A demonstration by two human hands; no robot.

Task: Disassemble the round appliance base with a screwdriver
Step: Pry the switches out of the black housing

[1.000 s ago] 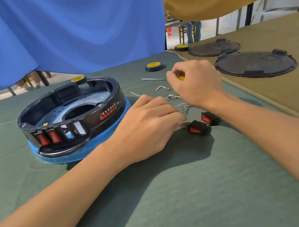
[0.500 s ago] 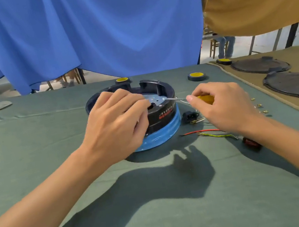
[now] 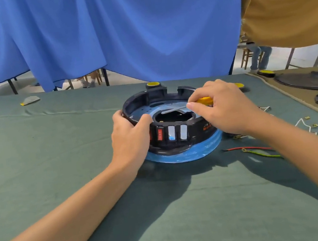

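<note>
- Round appliance base (image 3: 198, 132) sits on the green table cloth (image 3: 54, 160) at the middle of the view, a black ring on a blue bottom rim, with its open side up
- left hand (image 3: 131, 138): the forearm comes in from the lower left and the hand wraps the near-left edge of the base
- its thumb lies over the top of the rim and the fingers curl round the outer wall on the far side, so the rim is clamped between them
- right hand (image 3: 224, 113): the forearm comes in from the lower right and the hand hangs over the right part of the base, knuckles up
- its fingers are bunched together and pinch the screwdriver (image 3: 175, 109), with 1 fingertip pressed on the metal shaft
- the shaft lies nearly level and points left across the round opening in the middle of the base; whether the tip touches anything I cannot tell
- only a short piece of the yellow handle shows, the rest is hidden in the right hand
- the front wall shows 1 red switch and 2 pale slots; the left hand covers what is further left
- the orange print on the wall is too small to read
- loose wires (image 3: 250, 149) lie on the cloth just right of the base, partly cut off by the right forearm
</note>
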